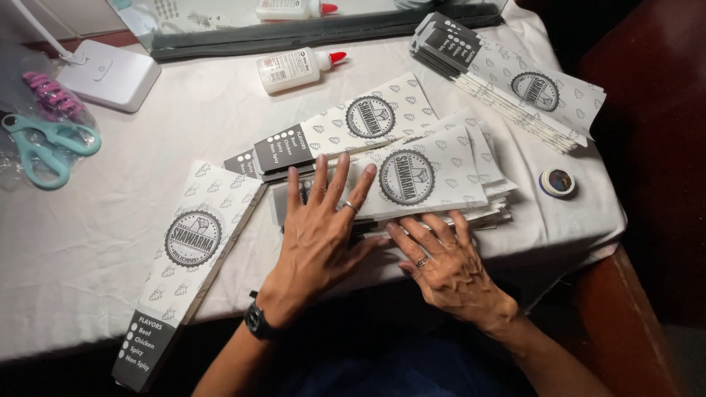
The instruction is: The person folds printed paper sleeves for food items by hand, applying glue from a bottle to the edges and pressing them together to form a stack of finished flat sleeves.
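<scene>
Both hands lie flat and open at the near edge of the table, palms down, gripping nothing. Left hand [320, 235], with a black wristwatch [255, 322] on its wrist and a ring on one finger, presses with spread fingers on the near left part of a fanned stack of flat printed sleeves [423, 176]. Right hand [445, 261], also ringed, rests beside it with the fingers extended along the stack's near edge, touching the lowest sheets. Each sleeve is white with a small grey pattern, a round dark emblem and a dark grey end panel. One separate sleeve [187, 272] lies to the left of the hands, slanted, with its dark end overhanging the table edge. Another stack of the same sleeves [515, 81] lies at the far right, well apart from the hands. A small roll of tape [557, 182] sits near the right table edge. A glue bottle [294, 68] with a red cap lies on its side behind the sleeves. Teal scissors [44, 147] rest at the far left, near a white lamp base [110, 73]. A white cloth [73, 235] covers the table.
</scene>
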